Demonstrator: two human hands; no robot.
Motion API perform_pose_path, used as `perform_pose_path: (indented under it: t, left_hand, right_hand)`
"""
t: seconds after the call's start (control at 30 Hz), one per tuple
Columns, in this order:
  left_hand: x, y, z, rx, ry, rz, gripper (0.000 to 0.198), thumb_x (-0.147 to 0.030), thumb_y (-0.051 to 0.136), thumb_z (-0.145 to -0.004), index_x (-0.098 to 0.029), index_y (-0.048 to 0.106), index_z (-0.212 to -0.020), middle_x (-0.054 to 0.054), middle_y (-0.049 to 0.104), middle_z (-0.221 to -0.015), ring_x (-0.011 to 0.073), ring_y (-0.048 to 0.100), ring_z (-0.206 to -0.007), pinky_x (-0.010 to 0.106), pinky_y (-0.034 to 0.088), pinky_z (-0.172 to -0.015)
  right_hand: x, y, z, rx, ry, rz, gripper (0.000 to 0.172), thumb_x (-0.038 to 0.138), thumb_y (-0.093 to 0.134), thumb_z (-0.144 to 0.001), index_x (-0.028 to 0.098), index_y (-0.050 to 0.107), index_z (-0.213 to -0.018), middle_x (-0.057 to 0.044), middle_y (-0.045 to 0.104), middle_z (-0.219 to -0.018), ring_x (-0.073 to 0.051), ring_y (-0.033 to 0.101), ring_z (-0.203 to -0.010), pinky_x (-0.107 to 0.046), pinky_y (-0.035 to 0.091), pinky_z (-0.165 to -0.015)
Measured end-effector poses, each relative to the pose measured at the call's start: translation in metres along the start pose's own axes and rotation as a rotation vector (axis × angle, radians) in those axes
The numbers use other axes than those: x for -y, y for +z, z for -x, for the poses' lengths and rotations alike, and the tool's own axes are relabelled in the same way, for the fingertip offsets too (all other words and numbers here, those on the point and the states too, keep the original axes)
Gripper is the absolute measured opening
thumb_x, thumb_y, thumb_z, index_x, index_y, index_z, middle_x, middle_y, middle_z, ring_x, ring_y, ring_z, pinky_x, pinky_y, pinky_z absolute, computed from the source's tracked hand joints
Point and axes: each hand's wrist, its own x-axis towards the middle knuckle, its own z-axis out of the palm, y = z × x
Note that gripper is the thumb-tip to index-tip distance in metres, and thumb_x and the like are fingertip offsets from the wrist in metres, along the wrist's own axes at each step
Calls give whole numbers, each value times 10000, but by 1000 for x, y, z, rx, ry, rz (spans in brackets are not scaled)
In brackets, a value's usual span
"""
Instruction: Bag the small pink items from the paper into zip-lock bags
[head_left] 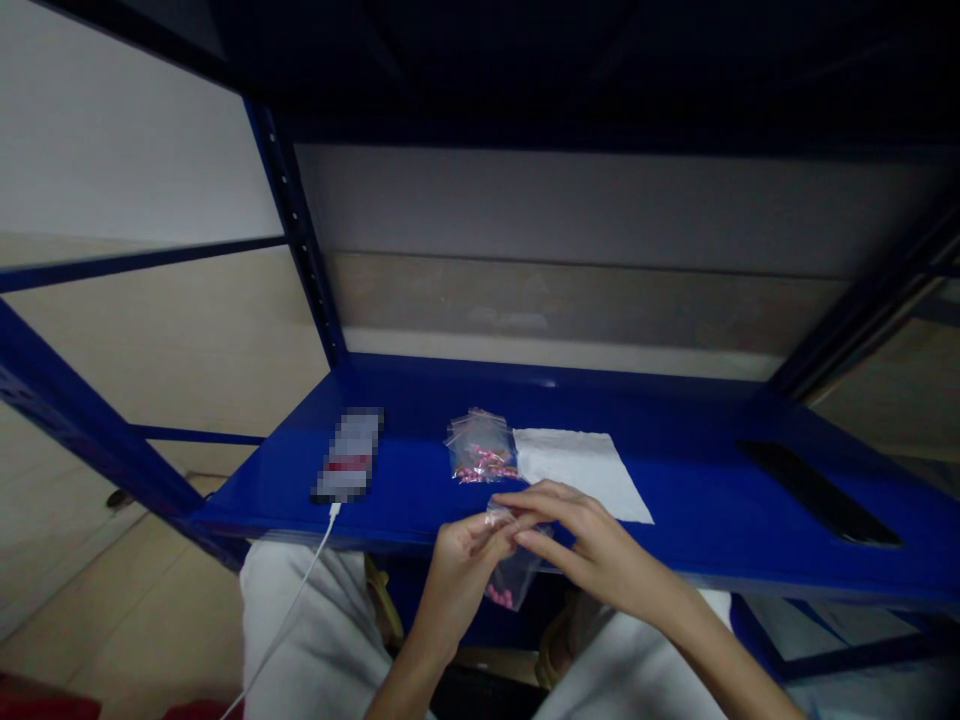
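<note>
Left hand (466,548) and right hand (589,540) pinch the clear plastic bag (525,572) up top; best held upright, pink beads (499,597) low.

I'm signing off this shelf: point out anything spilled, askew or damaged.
Nothing stands out: no spill or damage shows. Pink pieces appear contained in the clear bags overlapping on the blue shelf and in the held bag.

Head-worn view — close, facing forward, downward
</note>
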Motion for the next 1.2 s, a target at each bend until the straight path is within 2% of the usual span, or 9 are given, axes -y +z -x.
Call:
perform_pose_path:
  t: [0.13, 0.23, 0.43, 0.53, 0.67, 0.83, 0.97, 1.1, 1.2]
  left_hand:
    - [-1, 5, 6, 103, 11, 6, 316, -371, 648, -703, -128, 699, -899, 71, 699, -856, 216, 633, -856, 293, 483, -806]
    - [-4, 8, 7, 37, -24, 69, 305, -360, 632, -724, -123, 693, -907, 93, 690, -922, 223, 625, -903, 300, 478, -831]
    - [-2, 8, -10, -91, 71, 232, 267, -307, 615, -756, -123, 665, -943, 106, 670, -1003, 223, 601, -994, 328, 459, -897]
    - [1, 8, -21, -100, 143, 259, 255, -281, 632, -743, -124, 653, -944, 96, 666, -1008, 219, 606, -988, 332, 470, -895]
    - [2, 5, -30, -162, 206, 144, 262, -294, 637, -734, -126, 649, -934, 80, 673, -972, 205, 646, -883, 294, 531, -780]
    - [1, 1, -42, -227, 211, -33, 299, -374, 619, -732, -110, 638, -870, 53, 683, -812, 173, 667, -603, 249, 549, -555]
    - [4, 5, -52, -209, 215, -105, 346, -427, 600, -736, -106, 607, -863, 45, 673, -692, 177, 662, -547, 236, 539, -497]
    - [10, 7, -57, -225, 256, -169, 356, -450, 586, -738, -109, 615, -839, 58, 682, -730, 168, 653, -521, 222, 522, -454]
    - [16, 4, -57, -221, 270, -228, 349, -440, 600, -727, -108, 635, -829, 65, 685, -720, 162, 645, -507, 212, 508, -429]
  right_hand:
    - [-2, 4, 3, -2, 12, 27, 383, 382, 565, -809, 285, 550, -1179, -35, 668, -906, -188, 597, -874, -316, 449, -800]
    - [-9, 2, 0, -156, 16, -56, 365, 376, 625, -760, 249, 600, -1101, -11, 642, -731, -162, 596, -755, -304, 458, -775]
    - [-34, 16, -12, -333, 122, -306, 307, 376, 638, -729, 201, 646, -982, -64, 613, -915, -152, 582, -745, -234, 470, -567]
    - [-49, 34, -18, -397, 238, -508, 275, 397, 627, -729, 165, 652, -875, -55, 645, -813, -138, 587, -635, -222, 448, -496]
    - [-59, 50, -23, -432, 269, -668, 271, 400, 628, -728, 150, 649, -829, -23, 637, -669, -119, 567, -543, -222, 439, -494]
    - [-60, 48, -25, -531, 284, -691, 253, 393, 637, -722, 153, 640, -801, 18, 573, -568, -86, 488, -470, -200, 386, -448]
    - [-64, 46, -26, -587, 317, -692, 271, 424, 625, -725, 158, 630, -773, 27, 536, -515, -94, 466, -449, -209, 362, -434]
    - [-72, 49, -25, -605, 360, -745, 328, 451, 644, -698, 161, 632, -850, 17, 573, -573, -88, 452, -429, -211, 348, -417]
    - [-75, 50, -21, -595, 374, -736, 300, 442, 646, -703, 156, 645, -792, 19, 563, -561, -84, 452, -449, -202, 333, -428]
